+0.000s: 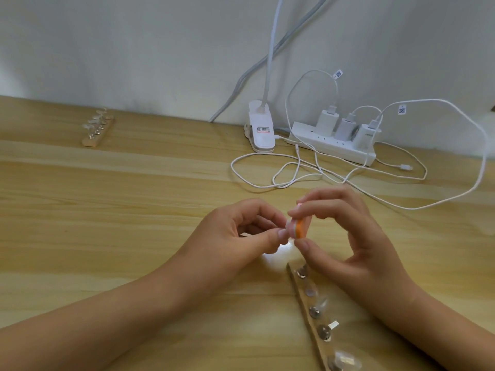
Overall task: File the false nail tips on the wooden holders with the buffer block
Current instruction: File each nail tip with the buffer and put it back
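Your right hand (356, 245) has its grip on the buffer block (300, 228) above the desk (134, 196), thumb under and fingers over. Your left hand (235, 236) has a narrow grip, fingertips meeting at the block's end; what they pinch cannot be told. One wooden holder (308, 311) lies beneath your right hand, and a second wooden holder (97, 131) sits far left.

QR codes show on two cable tags (338, 74); the lamp clip label (263, 129) is blurred
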A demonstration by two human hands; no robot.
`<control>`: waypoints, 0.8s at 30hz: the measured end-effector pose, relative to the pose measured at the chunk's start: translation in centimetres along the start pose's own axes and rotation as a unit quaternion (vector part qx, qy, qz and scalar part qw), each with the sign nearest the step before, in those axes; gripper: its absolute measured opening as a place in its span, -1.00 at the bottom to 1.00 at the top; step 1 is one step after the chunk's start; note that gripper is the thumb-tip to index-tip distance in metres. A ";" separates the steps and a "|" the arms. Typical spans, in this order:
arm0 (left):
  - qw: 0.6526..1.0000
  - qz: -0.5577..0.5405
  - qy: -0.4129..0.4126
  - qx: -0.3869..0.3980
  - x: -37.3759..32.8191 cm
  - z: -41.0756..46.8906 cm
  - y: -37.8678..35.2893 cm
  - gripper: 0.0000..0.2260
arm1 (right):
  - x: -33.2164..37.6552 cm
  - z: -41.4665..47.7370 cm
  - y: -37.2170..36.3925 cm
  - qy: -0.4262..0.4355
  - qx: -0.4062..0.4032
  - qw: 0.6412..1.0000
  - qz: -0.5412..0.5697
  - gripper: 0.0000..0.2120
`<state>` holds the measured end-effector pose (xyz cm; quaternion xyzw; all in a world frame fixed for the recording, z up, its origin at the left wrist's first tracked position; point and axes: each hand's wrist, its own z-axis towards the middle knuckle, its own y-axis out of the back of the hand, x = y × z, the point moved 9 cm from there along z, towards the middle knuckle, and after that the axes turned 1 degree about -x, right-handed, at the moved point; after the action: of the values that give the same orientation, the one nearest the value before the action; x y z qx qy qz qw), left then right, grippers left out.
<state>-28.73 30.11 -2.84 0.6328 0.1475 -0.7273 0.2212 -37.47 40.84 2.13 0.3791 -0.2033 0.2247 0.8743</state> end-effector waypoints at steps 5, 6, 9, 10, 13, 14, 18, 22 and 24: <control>1.000 -0.023 0.009 0.002 0.1 0.1 -0.1 -0.95 | -0.4 0.0 0.0 -0.023 -0.002 1.000 0.014 -0.77; 1.000 -0.026 0.010 0.003 0.1 0.1 -0.1 -0.93 | -0.3 0.0 -0.1 -0.016 0.002 1.000 0.008 -0.77; 0.999 -0.048 0.009 0.006 0.0 0.0 -0.2 -0.86 | -0.2 -0.1 -0.2 -0.007 0.005 1.000 -0.005 -0.76; 0.998 -0.058 0.012 0.006 0.0 0.0 -0.2 -0.84 | -0.4 0.0 -0.1 -0.017 0.001 1.000 0.001 -0.76; 0.997 -0.074 0.016 0.008 0.0 0.0 -0.3 -0.85 | -0.3 0.0 -0.1 -0.017 0.000 1.000 0.007 -0.77; 0.997 -0.077 0.016 0.009 -0.1 0.0 -0.3 -0.86 | -0.1 0.0 -0.2 -0.006 0.003 1.000 0.000 -0.76; 0.996 -0.083 0.019 0.011 -0.1 0.0 -0.3 -0.85 | -0.2 0.3 0.1 -0.011 -0.010 1.000 -0.006 -0.75; 0.996 -0.087 0.019 0.011 -0.2 0.0 -0.4 -0.87 | 0.2 0.2 0.0 0.011 -0.009 1.000 -0.019 -0.74; 0.996 -0.087 0.019 0.007 -0.1 0.0 -0.2 -0.88 | -0.1 0.2 0.2 0.000 -0.013 1.000 -0.010 -0.74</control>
<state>-28.86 30.31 -2.78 0.6332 0.2011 -0.7322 0.1503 -37.75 40.76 2.34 0.3698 -0.2021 0.2130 0.8815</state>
